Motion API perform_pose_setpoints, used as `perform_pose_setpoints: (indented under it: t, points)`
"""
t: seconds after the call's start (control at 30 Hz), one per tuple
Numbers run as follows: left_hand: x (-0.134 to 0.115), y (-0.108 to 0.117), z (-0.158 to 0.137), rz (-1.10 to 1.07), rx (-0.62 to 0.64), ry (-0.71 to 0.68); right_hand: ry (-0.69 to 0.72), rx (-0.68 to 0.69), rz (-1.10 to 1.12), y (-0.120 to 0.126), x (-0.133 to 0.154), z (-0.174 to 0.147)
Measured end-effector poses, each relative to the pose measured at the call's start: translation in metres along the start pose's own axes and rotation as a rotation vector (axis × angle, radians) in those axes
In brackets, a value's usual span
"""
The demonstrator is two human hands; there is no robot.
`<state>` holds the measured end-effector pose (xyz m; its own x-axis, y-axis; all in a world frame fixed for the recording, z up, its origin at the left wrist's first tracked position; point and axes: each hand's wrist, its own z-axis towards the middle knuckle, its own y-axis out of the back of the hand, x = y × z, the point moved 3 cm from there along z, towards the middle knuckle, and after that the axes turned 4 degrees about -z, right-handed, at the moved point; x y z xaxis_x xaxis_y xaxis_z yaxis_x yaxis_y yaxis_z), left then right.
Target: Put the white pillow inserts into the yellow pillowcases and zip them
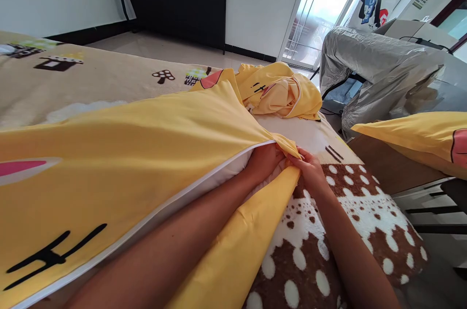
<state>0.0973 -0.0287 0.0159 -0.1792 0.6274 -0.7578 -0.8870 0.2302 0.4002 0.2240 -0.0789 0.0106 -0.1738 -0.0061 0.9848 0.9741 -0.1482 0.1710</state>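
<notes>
Yellow cloth fills most of the view: a pillowcase [120, 153] spread across the bed, with both forearms reaching forward into its far corner. The left hand [263, 162] goes in through the open edge of the pillowcase, its arm lying along the white-piped opening, and the fingers are buried between the cloth and the white pillow [222, 175] inside, so I cannot tell how they are set. The right hand [310, 169] stays outside, just beside the left, with its fingers curled narrow and pinching the yellow corner of the cloth where the seam gathers into tight folds. The right forearm runs back across the brown blanket [335, 231] with white spots.

The pillowcase lies flat on the near and left part of the bed, pulled taut toward the hands so that long creases fan out from the pinched corner. It carries a pink shape outlined in white near its left edge and black strokes near the bottom. A flap of the same yellow cloth drops down between the two arms.

Beyond the hands, a second crumpled yellow case [279, 90] sits in a heap near the far edge of the bed. To the right, well apart, a yellow pillow [412, 136] rests on a wooden surface, and a grey cover [379, 73] drapes over something behind it.
</notes>
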Motion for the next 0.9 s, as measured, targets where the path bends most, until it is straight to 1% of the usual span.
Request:
perform_pose_setpoints:
  t: [0.1, 0.17, 0.2, 0.23, 0.3, 0.43, 0.5, 0.57, 0.6, 0.63, 0.67, 0.73, 0.77, 0.8, 0.83, 0.87, 0.9]
  points:
    - [0.003, 0.000, 0.001, 0.061, 0.022, 0.048, -0.124, 0.176, 0.165, -0.002, 0.000, -0.002]
    - [0.004, 0.001, 0.001, 0.078, 0.034, 0.066, -0.157, 0.241, 0.216, 0.001, -0.001, 0.001]
    - [0.003, 0.001, 0.001, 0.084, 0.042, 0.073, -0.165, 0.244, 0.252, 0.003, -0.004, 0.003]
    - [0.003, 0.001, 0.002, 0.092, 0.057, 0.082, -0.164, 0.220, 0.293, 0.005, -0.007, 0.007]
    - [-0.002, 0.001, 0.003, 0.113, 0.101, 0.107, -0.136, 0.126, 0.359, 0.008, -0.016, 0.015]
    - [-0.020, 0.010, 0.002, 0.161, 0.214, 0.182, -0.044, -0.024, 0.350, 0.005, -0.032, 0.027]
    - [-0.034, 0.018, -0.002, 0.145, 0.310, 0.224, -0.059, -0.094, 0.336, 0.004, -0.037, 0.032]
    - [-0.050, 0.027, -0.010, 0.096, 0.412, 0.249, -0.134, -0.107, 0.329, 0.005, -0.041, 0.038]
    - [-0.058, 0.033, -0.015, 0.018, 0.439, 0.304, -0.177, -0.078, 0.327, 0.006, -0.043, 0.040]
    - [-0.065, 0.039, -0.021, -0.099, 0.442, 0.403, -0.216, -0.036, 0.325, 0.007, -0.044, 0.042]
    - [-0.072, 0.044, -0.029, -0.251, 0.422, 0.533, -0.248, 0.009, 0.323, 0.008, -0.045, 0.044]
    - [-0.088, 0.055, -0.046, -0.591, 0.337, 0.807, -0.290, 0.075, 0.321, 0.012, -0.046, 0.047]
    - [-0.098, 0.060, -0.055, -0.712, 0.289, 0.909, -0.306, 0.090, 0.320, 0.014, -0.046, 0.047]
    - [-0.109, 0.067, -0.064, -0.766, 0.262, 0.967, -0.316, 0.095, 0.322, 0.016, -0.045, 0.048]
    - [-0.120, 0.074, -0.072, -0.763, 0.252, 1.004, -0.319, 0.091, 0.327, 0.018, -0.045, 0.048]
    - [-0.130, 0.084, -0.081, -0.707, 0.249, 1.036, -0.318, 0.081, 0.333, 0.019, -0.044, 0.048]
    - [-0.139, 0.096, -0.088, -0.594, 0.236, 1.059, -0.314, 0.069, 0.340, 0.020, -0.042, 0.047]
